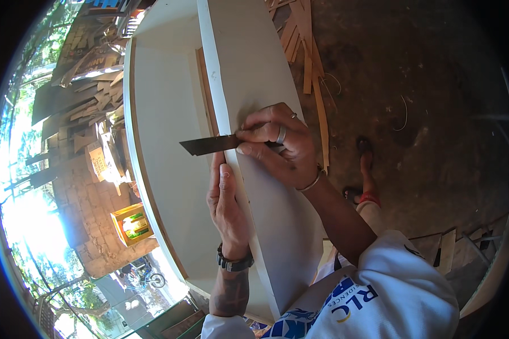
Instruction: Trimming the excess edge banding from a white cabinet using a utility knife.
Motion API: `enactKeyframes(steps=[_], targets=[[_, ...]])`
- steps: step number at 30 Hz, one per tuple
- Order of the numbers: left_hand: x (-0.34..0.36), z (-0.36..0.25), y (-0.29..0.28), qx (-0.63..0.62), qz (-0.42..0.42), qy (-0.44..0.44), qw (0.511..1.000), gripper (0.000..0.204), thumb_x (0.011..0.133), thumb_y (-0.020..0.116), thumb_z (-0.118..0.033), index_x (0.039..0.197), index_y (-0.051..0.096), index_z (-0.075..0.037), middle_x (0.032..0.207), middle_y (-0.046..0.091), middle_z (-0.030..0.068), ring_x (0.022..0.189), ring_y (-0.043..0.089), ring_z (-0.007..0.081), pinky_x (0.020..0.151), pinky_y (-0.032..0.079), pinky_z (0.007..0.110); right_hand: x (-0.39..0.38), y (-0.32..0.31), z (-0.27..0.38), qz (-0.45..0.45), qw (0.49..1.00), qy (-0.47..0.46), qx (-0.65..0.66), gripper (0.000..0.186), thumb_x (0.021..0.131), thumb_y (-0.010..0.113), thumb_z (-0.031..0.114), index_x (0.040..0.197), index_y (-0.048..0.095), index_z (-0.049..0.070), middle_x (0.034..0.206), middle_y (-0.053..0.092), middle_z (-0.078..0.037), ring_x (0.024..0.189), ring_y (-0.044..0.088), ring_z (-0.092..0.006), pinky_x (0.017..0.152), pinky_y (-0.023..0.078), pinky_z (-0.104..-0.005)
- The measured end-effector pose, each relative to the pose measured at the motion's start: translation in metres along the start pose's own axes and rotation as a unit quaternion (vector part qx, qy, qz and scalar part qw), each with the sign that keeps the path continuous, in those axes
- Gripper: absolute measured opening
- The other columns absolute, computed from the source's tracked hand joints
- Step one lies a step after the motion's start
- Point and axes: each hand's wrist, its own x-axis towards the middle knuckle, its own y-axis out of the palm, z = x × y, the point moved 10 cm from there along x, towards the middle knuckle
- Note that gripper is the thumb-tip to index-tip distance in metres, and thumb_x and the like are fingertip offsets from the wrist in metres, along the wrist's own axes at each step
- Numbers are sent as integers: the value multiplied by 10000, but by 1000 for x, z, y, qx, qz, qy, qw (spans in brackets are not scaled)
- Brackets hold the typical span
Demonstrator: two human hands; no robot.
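Note:
My right hand (274, 141) grips a dark, flat blade (206, 146) with an angled tip, which lies crosswise over the narrow white top edge of a long board (249, 68). The blade's tip sticks out to the left over the pale interior (164, 96) of what looks like a white box or cabinet. Just below the blade, my left hand (227, 209) is wrapped against that same board edge, fingers pointing up along it; part of them is hidden behind the blade.
Thin wood strips (302, 45) lie on the dark floor (435, 141) to the right, near sandalled feet (365, 147). At the left are piled boards (90, 85), a yellow crate (131, 223) with bottles and a motorbike (147, 277). A metal frame (481, 248) stands at lower right.

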Motion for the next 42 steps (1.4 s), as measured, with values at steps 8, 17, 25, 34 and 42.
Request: enactKeyframes(steps=[8,17,25,34,42], targets=[[-1,-1,-3,43,-15,-11,999,496,1087,405,-230,1520,363,9,1431,515,88,1251,498,128,1048,404,276,-3,0,-2,-2,1000,-3,2,178,750,802,78,913,732,55,928,685,-79,831,601,-218,728,478,-339],[9,-13,9,89,57,40,994,558,1068,460,-241,1522,322,55,1343,544,83,1180,492,111,1005,379,258,3,-1,-8,2,1000,-11,-4,167,753,784,84,911,729,77,936,685,-66,852,608,-243,732,492,-358],[12,-24,19,131,61,11,989,586,1030,558,-201,1505,347,70,1184,568,29,1000,474,54,851,375,194,5,-1,-9,-1,1000,-9,-5,165,739,794,84,889,728,72,927,690,-70,847,616,-243,733,494,-357],[28,-30,24,151,69,52,985,557,1038,530,-148,1515,333,61,1287,582,96,1188,495,120,1053,369,292,7,-1,-9,7,1000,-13,-13,168,736,798,94,893,739,81,928,696,-68,843,624,-243,733,502,-354],[28,-39,19,290,17,82,953,518,1035,513,-157,1504,384,24,905,565,-1,782,418,58,693,364,220,7,1,-10,-6,999,-25,-26,157,730,799,121,869,736,87,914,699,-62,826,631,-234,711,516,-346]])
